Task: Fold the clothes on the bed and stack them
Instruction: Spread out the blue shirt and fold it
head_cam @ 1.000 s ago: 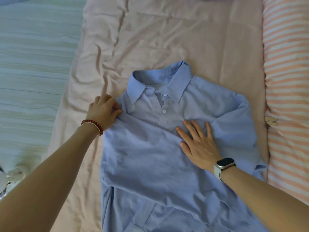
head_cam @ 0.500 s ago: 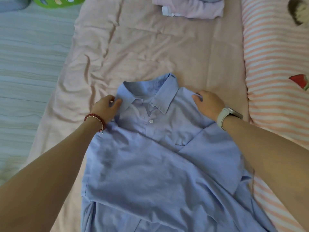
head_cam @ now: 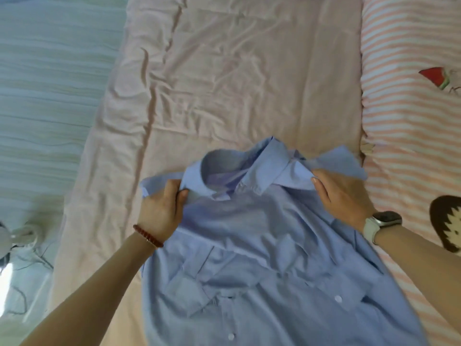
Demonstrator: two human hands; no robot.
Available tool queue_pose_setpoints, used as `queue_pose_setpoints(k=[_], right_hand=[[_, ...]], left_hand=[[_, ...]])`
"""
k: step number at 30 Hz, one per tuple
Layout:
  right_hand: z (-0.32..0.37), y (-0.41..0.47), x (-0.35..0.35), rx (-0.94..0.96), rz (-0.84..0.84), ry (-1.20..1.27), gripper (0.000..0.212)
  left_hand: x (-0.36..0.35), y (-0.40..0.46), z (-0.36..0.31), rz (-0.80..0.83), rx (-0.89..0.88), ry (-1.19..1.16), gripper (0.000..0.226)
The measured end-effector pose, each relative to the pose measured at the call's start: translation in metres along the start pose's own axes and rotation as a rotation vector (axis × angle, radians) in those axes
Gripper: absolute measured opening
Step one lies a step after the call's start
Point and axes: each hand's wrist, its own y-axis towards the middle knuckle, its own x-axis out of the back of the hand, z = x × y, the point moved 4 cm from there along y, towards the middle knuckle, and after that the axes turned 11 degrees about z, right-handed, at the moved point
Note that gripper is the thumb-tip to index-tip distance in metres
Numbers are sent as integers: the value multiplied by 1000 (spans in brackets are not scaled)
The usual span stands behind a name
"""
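Both hands (head_cam: 252,203) (curled) on shirt (head_cam: 262,258)

We are in a home bedroom: a bed (head_cam: 224,83) with a wrinkled pink sheet, a pink-striped quilt (head_cam: 404,136) printed with cartoon figures on the right, and pale plank flooring (head_cam: 50,96) alongside

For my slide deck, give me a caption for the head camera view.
Left hand and right hand grip a blue shirt by its shoulders over a pink bedsheet.
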Motion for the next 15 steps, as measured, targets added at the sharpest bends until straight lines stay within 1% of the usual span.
queue_pose_setpoints(k=[2, 4, 6, 8, 9, 11, 12, 14, 15], right_hand=[[7, -37, -4, 31, 23, 30, 62], [16, -73, -8, 35, 34, 11, 57], [25, -105, -11, 64, 36, -30, 44], [32, -132, -17, 132, 103, -109, 21], [34, -144, -21, 160, 168, -144, 16], [31, -161, -29, 171, 307, -174, 21], [28, -166, -31, 167, 355, -174, 24], [24, -169, -30, 148, 402, -169, 23], [24, -168, -28, 133, 399, -166, 20]], left_hand=[[-6, -37, -13, 33, -76, 6, 35], [-11, -71, -22, 64, -134, 10, 38], [-16, -100, -31, 85, -168, 32, 37], [-25, -123, -36, 160, -217, 55, 35], [-31, -134, -38, 224, -256, 74, 31], [-42, -150, -38, 381, -347, 144, 13], [-47, -155, -39, 471, -375, 205, 9], [-54, -161, -38, 680, -369, 309, 19], [-53, -160, -38, 751, -318, 311, 18]])
